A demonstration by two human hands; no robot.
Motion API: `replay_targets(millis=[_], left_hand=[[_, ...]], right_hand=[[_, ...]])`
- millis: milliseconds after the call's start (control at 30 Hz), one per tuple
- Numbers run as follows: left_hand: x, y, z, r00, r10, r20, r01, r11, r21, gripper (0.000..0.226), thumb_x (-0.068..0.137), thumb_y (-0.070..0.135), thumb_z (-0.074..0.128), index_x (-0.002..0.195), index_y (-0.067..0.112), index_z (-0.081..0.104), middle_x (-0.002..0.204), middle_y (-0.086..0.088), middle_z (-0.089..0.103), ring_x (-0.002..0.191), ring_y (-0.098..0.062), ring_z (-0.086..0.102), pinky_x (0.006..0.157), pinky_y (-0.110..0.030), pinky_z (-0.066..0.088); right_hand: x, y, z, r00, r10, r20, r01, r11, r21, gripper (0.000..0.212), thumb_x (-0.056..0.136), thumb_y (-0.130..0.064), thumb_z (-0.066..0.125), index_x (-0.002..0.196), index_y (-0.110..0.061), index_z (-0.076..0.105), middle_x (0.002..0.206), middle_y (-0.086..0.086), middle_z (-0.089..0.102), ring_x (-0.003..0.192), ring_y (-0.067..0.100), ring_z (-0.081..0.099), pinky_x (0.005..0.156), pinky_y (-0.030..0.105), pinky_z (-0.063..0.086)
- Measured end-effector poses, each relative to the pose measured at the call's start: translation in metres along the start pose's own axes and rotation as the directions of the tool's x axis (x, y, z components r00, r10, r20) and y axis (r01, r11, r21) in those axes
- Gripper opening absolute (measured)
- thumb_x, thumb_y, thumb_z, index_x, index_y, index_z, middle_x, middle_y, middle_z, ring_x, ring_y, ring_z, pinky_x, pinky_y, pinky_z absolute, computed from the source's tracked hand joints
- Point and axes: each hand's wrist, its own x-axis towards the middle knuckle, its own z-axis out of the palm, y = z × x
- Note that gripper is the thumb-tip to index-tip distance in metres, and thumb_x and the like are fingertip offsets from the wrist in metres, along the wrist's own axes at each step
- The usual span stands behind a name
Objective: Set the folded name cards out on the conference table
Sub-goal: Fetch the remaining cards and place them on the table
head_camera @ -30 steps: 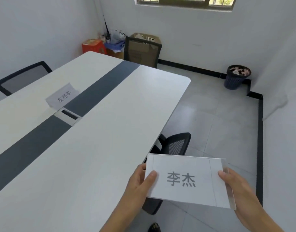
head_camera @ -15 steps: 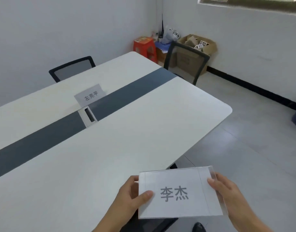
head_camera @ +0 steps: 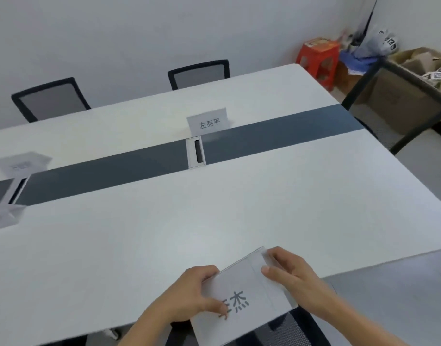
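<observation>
I hold a white name card [head_camera: 249, 293] with black printed characters in both hands, over the near edge of the white conference table [head_camera: 164, 233]. My left hand [head_camera: 192, 293] grips its left side with the thumb over the print. My right hand [head_camera: 293, 278] pinches its upper right corner. Across the table's dark centre strip a folded name card [head_camera: 209, 121] stands upright. Another name card [head_camera: 21, 162] stands at the far left, blurred.
A cable box [head_camera: 196, 153] sits in the dark strip, another at the left edge [head_camera: 12, 193]. Two black mesh chairs [head_camera: 52, 98] [head_camera: 199, 73] stand at the far side, one at the right end [head_camera: 399, 106], one below my hands. A red stool [head_camera: 316, 59] and cardboard boxes fill the corner.
My view has swung left along the table. The card has come forward over the table's near edge and tilted, and both hands have shifted their grip on it.
</observation>
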Motion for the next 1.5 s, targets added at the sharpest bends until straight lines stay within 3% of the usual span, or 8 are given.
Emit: replay_targets(millis=[100,200,300,367,467,667,1033,1500], left_hand=[[0.021,-0.011,-0.022,0.999,-0.003,-0.043,0.002,1.000,-0.032,0.038,0.061,0.033,0.082,0.090,0.019,0.062,0.094,0.003,0.071,0.082,-0.008,0.067,0.071,-0.025,0.051],[0.056,-0.021,-0.053,0.992,-0.006,-0.128,0.009,1.000,0.022,0.035,0.062,0.037,0.080,0.088,0.024,0.060,0.090,0.006,0.070,0.083,-0.013,0.065,0.073,-0.032,0.053],[0.099,-0.024,-0.085,0.975,-0.008,-0.222,0.036,0.991,0.126,0.032,0.065,0.038,0.076,0.089,0.028,0.057,0.088,0.009,0.069,0.081,-0.014,0.064,0.072,-0.035,0.052],[0.130,-0.020,-0.102,0.963,0.019,-0.270,0.043,0.974,0.222,0.031,0.069,0.038,0.074,0.093,0.029,0.056,0.090,0.010,0.068,0.083,-0.016,0.062,0.073,-0.035,0.050],[0.182,-0.013,-0.123,0.935,0.092,-0.341,0.047,0.925,0.378,0.034,0.075,0.039,0.071,0.103,0.029,0.055,0.099,0.008,0.066,0.090,-0.019,0.058,0.073,-0.032,0.044],[0.286,-0.006,-0.152,0.879,0.247,-0.407,0.060,0.791,0.609,0.038,0.085,0.036,0.062,0.118,0.020,0.051,0.114,0.002,0.061,0.100,-0.024,0.053,0.087,-0.037,0.040],[0.389,-0.009,-0.193,0.854,0.294,-0.428,0.091,0.726,0.681,0.036,0.085,0.036,0.061,0.115,0.020,0.049,0.111,0.000,0.062,0.097,-0.026,0.055,0.083,-0.038,0.039],[0.398,-0.004,-0.196,0.868,0.332,-0.370,0.049,0.684,0.728,0.038,0.086,0.039,0.060,0.116,0.020,0.047,0.111,0.002,0.062,0.098,-0.025,0.055,0.083,-0.036,0.038]], right_hand=[[0.041,-0.001,-0.010,0.998,0.069,0.006,-0.069,0.998,-0.005,0.034,0.083,-0.052,0.058,0.101,-0.024,0.067,0.090,0.007,0.066,0.088,0.013,0.062,0.083,0.025,0.044],[0.100,0.015,-0.036,0.975,0.119,-0.188,-0.157,0.968,-0.197,0.038,0.087,-0.057,0.050,0.118,-0.036,0.059,0.115,-0.008,0.066,0.112,0.011,0.058,0.088,0.021,0.042],[0.163,0.059,-0.076,0.918,0.157,-0.365,-0.375,0.644,-0.667,0.060,0.090,-0.060,0.043,0.143,-0.032,0.036,0.151,-0.001,0.038,0.137,0.022,0.037,0.105,0.041,0.037],[0.194,0.087,-0.100,0.882,0.204,-0.426,-0.470,0.456,-0.756,0.070,0.090,-0.060,0.040,0.150,-0.029,0.024,0.161,0.007,0.017,0.147,0.029,0.016,0.114,0.047,0.027],[0.224,0.114,-0.114,0.852,0.189,-0.488,-0.523,0.351,-0.777,0.073,0.091,-0.063,0.032,0.153,-0.028,0.014,0.163,0.011,0.003,0.149,0.032,0.001,0.118,0.048,0.017],[0.234,0.148,-0.097,0.812,0.068,-0.580,-0.565,0.342,-0.751,0.076,0.088,-0.068,0.005,0.154,-0.030,0.001,0.163,0.010,-0.006,0.149,0.028,-0.013,0.121,0.049,-0.001],[0.241,0.162,-0.102,0.794,0.029,-0.607,-0.584,0.312,-0.749,0.077,0.087,-0.067,0.015,0.151,-0.026,0.024,0.162,0.012,0.013,0.150,0.029,0.002,0.118,0.047,0.003],[0.241,0.160,-0.102,0.794,0.042,-0.606,-0.582,0.340,-0.738,0.078,0.087,-0.069,0.008,0.151,-0.028,0.026,0.161,0.011,0.017,0.150,0.029,0.007,0.118,0.045,0.002]])
